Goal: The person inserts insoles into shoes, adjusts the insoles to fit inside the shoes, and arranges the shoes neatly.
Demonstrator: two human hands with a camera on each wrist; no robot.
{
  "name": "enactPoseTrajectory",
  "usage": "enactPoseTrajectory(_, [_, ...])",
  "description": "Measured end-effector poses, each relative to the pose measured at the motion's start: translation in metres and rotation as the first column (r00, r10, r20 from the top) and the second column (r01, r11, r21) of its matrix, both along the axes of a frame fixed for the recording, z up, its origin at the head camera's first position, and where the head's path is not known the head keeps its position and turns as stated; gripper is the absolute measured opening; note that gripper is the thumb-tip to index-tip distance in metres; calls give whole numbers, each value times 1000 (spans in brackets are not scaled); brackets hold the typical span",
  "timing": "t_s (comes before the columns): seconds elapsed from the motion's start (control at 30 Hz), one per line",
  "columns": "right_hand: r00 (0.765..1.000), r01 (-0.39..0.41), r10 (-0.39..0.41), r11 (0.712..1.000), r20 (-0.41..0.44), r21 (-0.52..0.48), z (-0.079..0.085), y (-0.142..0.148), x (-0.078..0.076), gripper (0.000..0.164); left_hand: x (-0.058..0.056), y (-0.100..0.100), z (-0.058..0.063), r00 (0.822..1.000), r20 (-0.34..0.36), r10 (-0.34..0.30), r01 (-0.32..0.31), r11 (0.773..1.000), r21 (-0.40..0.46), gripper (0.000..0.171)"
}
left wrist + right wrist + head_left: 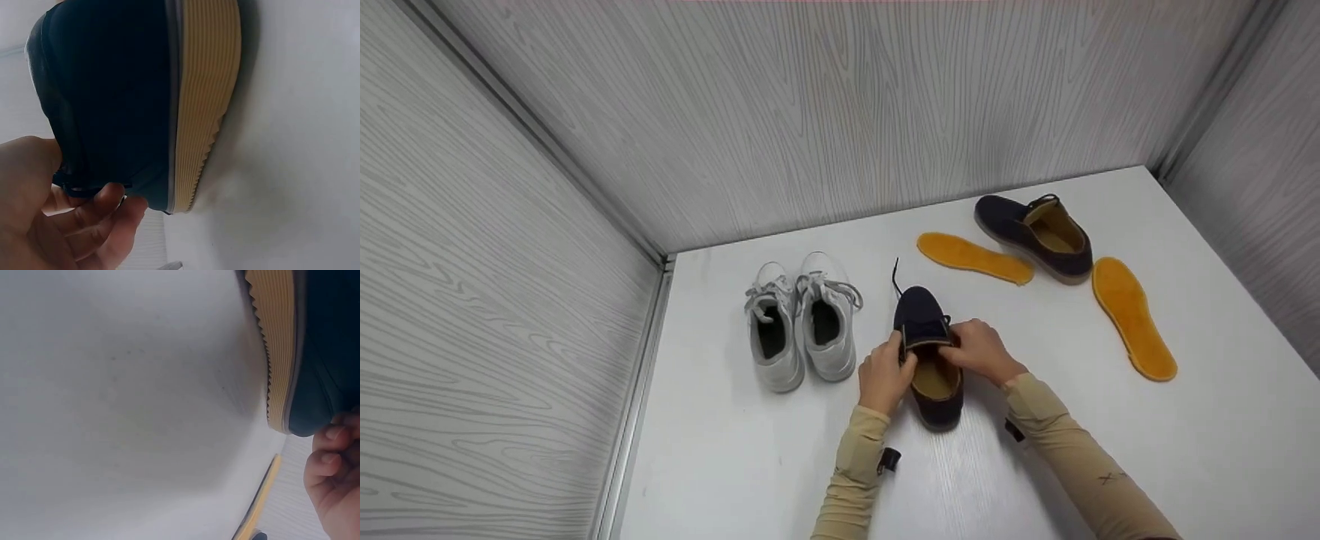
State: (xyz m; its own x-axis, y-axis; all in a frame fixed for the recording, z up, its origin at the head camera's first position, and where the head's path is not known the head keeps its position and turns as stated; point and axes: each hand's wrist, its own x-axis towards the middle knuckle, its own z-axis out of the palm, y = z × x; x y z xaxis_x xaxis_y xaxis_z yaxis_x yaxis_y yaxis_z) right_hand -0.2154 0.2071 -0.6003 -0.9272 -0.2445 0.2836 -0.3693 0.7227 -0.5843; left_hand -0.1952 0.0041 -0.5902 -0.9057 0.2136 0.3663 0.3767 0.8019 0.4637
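A dark navy shoe point(919, 306) with a tan lining stands on the white table, toe pointing away from me. At its opening, my left hand point(883, 377) grips the left lace flap, thumb on the inner side and fingers curled outside. Opposite it, my right hand point(981, 351) holds the right flap with its thumb inside the opening. One shoelace point(895, 276) trails off past the toe on the left. In the left wrist view the ribbed cream sole point(205, 67) shows along the shoe's side. Part of the right hand is cut off in the right wrist view.
Left of the shoe stands a pair of white sneakers point(831, 358). The other navy shoe point(1011, 217) sits at the back right, between one orange insole point(971, 256) and a second orange insole point(1132, 315). Wood-grain panels point(840, 112) border the table point(720, 465).
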Motion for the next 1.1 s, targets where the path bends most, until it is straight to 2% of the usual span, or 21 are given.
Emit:
enactPoseTrajectory(0.23, [999, -20, 21, 999, 34, -28, 0, -3, 0, 18, 2, -2, -1, 999, -19, -49, 48, 998, -28, 16])
enactPoseTrajectory(0.5, [997, 37, -34, 999, 62, -34, 0, -9, 2, 13, 3, 3, -6, 1000, -12, -10, 10, 1000, -29, 21])
enactPoseTrajectory(0.73, [991, 84, -80, 996, 105, -32, 0, -14, 4, 12, 7, 6, -5, 1000, -19, -2, 1, 999, -53, 21])
enactPoseTrajectory(1.1, [991, 103, -94, 990, 98, -92, -3, -11, 1, 13, 4, 9, -3, 1000, -14, 9, -11, 997, -78, 23])
